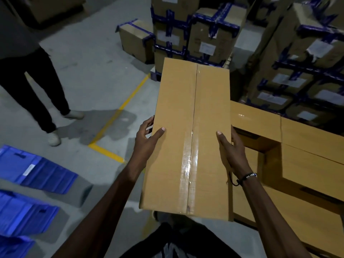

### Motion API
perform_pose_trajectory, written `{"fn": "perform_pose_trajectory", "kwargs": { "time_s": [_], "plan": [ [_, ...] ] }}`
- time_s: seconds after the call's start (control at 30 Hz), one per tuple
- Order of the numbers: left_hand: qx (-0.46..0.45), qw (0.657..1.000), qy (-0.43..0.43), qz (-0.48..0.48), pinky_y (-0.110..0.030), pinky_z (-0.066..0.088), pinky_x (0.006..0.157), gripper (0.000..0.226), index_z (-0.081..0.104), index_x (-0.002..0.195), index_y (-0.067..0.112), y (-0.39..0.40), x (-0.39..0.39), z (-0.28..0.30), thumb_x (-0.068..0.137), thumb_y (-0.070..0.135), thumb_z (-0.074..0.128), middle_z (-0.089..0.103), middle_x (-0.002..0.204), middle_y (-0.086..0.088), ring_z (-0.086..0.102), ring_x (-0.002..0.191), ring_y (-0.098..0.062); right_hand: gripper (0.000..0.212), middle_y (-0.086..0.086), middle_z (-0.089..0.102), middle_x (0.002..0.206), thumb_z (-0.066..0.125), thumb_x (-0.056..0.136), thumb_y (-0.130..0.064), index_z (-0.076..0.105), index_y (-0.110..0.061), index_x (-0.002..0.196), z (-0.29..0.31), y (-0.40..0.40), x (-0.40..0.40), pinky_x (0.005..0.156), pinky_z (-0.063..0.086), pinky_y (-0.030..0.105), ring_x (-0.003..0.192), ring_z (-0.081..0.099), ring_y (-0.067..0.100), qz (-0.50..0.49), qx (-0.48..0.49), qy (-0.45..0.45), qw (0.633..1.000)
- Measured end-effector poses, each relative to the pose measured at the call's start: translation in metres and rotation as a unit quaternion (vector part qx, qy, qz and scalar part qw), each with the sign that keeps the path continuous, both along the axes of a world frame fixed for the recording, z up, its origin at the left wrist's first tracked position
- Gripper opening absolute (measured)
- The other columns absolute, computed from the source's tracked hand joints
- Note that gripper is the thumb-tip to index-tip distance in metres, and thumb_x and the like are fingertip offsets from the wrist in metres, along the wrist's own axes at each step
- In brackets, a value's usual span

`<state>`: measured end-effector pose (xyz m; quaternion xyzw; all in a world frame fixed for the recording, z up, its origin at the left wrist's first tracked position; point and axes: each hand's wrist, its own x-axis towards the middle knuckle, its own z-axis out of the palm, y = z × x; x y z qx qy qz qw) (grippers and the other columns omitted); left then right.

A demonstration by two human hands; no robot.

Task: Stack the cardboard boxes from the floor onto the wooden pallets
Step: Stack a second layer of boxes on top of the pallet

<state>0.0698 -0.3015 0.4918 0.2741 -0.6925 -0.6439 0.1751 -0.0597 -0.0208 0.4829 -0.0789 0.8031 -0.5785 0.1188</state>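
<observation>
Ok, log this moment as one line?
phase: carrying | box: held off the floor | left hand: grips left side | right hand: grips right side | stack: to the right

Single head-worn view, wide-angle, looking forward and down, close over the held cardboard box (191, 138) and warehouse floor (89, 75).

Your carried box (189, 138) hides the fingers of both hands under its sides and whatever lies below it. The standing person (28, 71) at upper left is cut off above the waist. Labels (207, 47) on the taped cartons are too blurred to read.
</observation>
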Motion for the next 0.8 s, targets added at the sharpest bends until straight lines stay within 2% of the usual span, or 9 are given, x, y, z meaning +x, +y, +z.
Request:
{"fn": "perform_pose_trajectory", "kwargs": {
  "time_s": [0.07,0.23,0.33,0.4,0.47,0.6,0.67,0.8],
  "plan": [
    [-0.007,1.0,0.0,-0.008,-0.039,0.051,0.105,0.054,0.056,0.139,0.048,-0.026,-0.03,-0.001,0.089,0.046,0.077,0.06,0.14,0.019,0.056,0.129,-0.007,0.062,-0.016,0.056,0.146,0.067,0.091,-0.063,0.046,-0.05,0.148,-0.004,-0.025,-0.024,0.115,0.042,0.049,0.136,0.05,0.011,-0.018,-0.012,-0.008,1.0],
    [-0.032,0.999,-0.005,-0.035,-0.022,0.045,0.096,0.053,0.056,0.141,0.043,-0.089,-0.107,0.011,0.092,0.042,0.076,0.059,0.14,0.019,0.052,0.127,0.0,0.055,-0.021,0.058,0.141,0.066,0.097,-0.051,0.047,-0.046,0.148,-0.001,-0.088,-0.08,0.114,0.042,0.038,0.133,0.051,0.002,-0.041,-0.034,-0.005,0.999],
    [-0.041,0.998,-0.008,-0.048,-0.03,0.048,0.099,0.052,0.057,0.139,0.044,-0.125,-0.149,0.017,0.091,0.042,0.077,0.06,0.138,0.019,0.054,0.127,-0.005,0.07,-0.014,0.048,0.154,0.065,0.091,-0.066,0.042,-0.045,0.153,-0.003,-0.118,-0.113,0.118,0.037,0.042,0.142,0.043,0.01,-0.06,-0.025,-0.012,0.998],
    [-0.043,0.997,-0.013,-0.061,-0.035,0.05,0.101,0.052,0.057,0.139,0.045,-0.145,-0.174,0.02,0.09,0.043,0.077,0.059,0.139,0.019,0.055,0.127,-0.008,0.071,-0.018,0.044,0.154,0.065,0.093,-0.062,0.04,-0.041,0.156,0.003,-0.136,-0.129,0.116,0.034,0.036,0.141,0.04,0.007,-0.077,-0.031,-0.017,0.996],
    [-0.05,0.996,-0.014,-0.079,-0.038,0.05,0.102,0.053,0.057,0.139,0.046,-0.165,-0.2,0.022,0.09,0.045,0.077,0.059,0.139,0.018,0.055,0.127,-0.008,0.066,-0.018,0.046,0.148,0.065,0.097,-0.054,0.04,-0.037,0.156,0.005,-0.151,-0.144,0.11,0.034,0.029,0.135,0.04,0.004,-0.1,-0.036,-0.011,0.994],
    [-0.055,0.991,-0.025,-0.116,-0.039,0.051,0.102,0.054,0.057,0.138,0.047,-0.205,-0.256,0.019,0.089,0.047,0.077,0.061,0.137,0.016,0.056,0.126,-0.01,0.073,-0.011,0.053,0.146,0.066,0.086,-0.071,0.045,-0.045,0.151,0.001,-0.181,-0.176,0.103,0.041,0.03,0.135,0.047,0.009,-0.135,-0.033,-0.026,0.99],
    [-0.061,0.988,-0.026,-0.142,-0.038,0.05,0.1,0.053,0.057,0.14,0.045,-0.223,-0.286,0.015,0.09,0.045,0.076,0.06,0.139,0.014,0.056,0.126,-0.012,0.072,-0.01,0.054,0.146,0.067,0.086,-0.071,0.047,-0.045,0.15,-0.003,-0.197,-0.191,0.1,0.04,0.026,0.135,0.047,0.009,-0.161,-0.039,-0.02,0.986],
    [-0.069,0.978,-0.022,-0.198,-0.034,0.048,0.095,0.055,0.055,0.143,0.039,-0.26,-0.347,0.009,0.093,0.043,0.075,0.059,0.142,0.01,0.055,0.126,-0.014,0.072,-0.009,0.056,0.144,0.068,0.084,-0.073,0.048,-0.048,0.148,-0.011,-0.232,-0.22,0.112,0.043,0.039,0.133,0.051,0.009,-0.216,-0.05,-0.024,0.975]
  ]
}}
